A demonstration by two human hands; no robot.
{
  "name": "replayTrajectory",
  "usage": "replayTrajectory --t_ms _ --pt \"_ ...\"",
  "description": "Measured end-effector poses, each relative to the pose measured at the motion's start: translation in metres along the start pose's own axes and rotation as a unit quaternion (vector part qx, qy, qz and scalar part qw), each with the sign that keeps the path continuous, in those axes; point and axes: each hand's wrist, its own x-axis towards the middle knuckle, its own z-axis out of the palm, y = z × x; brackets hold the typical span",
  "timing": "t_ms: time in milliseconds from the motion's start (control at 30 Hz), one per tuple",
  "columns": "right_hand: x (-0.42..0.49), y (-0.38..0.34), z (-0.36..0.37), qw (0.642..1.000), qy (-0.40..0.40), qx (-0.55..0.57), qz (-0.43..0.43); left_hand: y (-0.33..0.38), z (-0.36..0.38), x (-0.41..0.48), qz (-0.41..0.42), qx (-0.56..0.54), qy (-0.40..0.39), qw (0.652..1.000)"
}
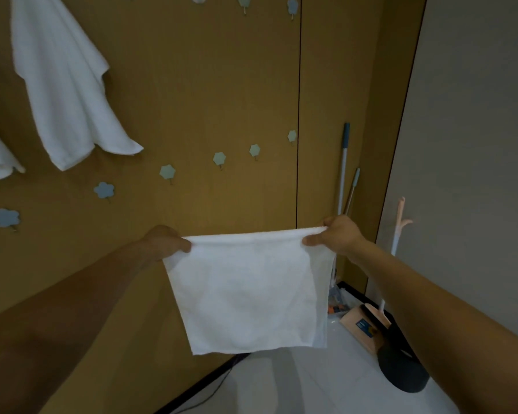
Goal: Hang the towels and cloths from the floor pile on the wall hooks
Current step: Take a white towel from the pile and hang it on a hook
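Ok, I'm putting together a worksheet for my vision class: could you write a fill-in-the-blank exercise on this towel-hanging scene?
1. The left hand and the right hand each pinch a top ____ of the cloth.
2. The towel hanging on the wall is ____ in colour.
3. The bare blue hook below the towel is shaped like a ____.

Missing words: corner; white; flower.

We stretch both arms forward, left hand [165, 242] and right hand [337, 234] apart, each pinching a top corner of the white cloth [248, 291]
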Motion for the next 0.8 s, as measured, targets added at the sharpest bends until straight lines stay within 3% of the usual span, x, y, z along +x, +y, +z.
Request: replayTrajectory --t_ms 200,300,433,500,633,733,800 --pt "0.012 -0.017 -0.016 0.997 0.064 -0.018 -0.024 0.019 -0.01 -0.002 0.06 -0.003 0.062 0.996" --pt "0.021 -0.032 -0.023 0.987 0.136 -0.064 -0.051 0.031 -0.018 -0.004 0.083 0.01 0.11 0.99" --pt "0.025 -0.059 -0.03 0.96 0.213 -0.059 -0.174 0.045 -0.028 -0.01 0.087 -0.006 0.184 0.979" --pt "0.024 -0.076 -0.032 0.956 0.206 0.009 -0.209 0.054 -0.035 -0.017 0.11 -0.014 0.236 0.965" --pt "0.028 -0.108 -0.031 0.955 0.183 0.123 -0.2 0.072 -0.05 -0.03 0.167 0.01 0.35 0.922" --pt "0.036 -0.135 -0.023 0.945 0.149 0.19 -0.219 0.082 -0.055 -0.03 0.208 -0.027 0.373 0.904" --pt "0.043 -0.15 -0.017 0.945 0.144 0.169 -0.241 0.089 -0.06 -0.026 0.23 -0.059 0.379 0.894"
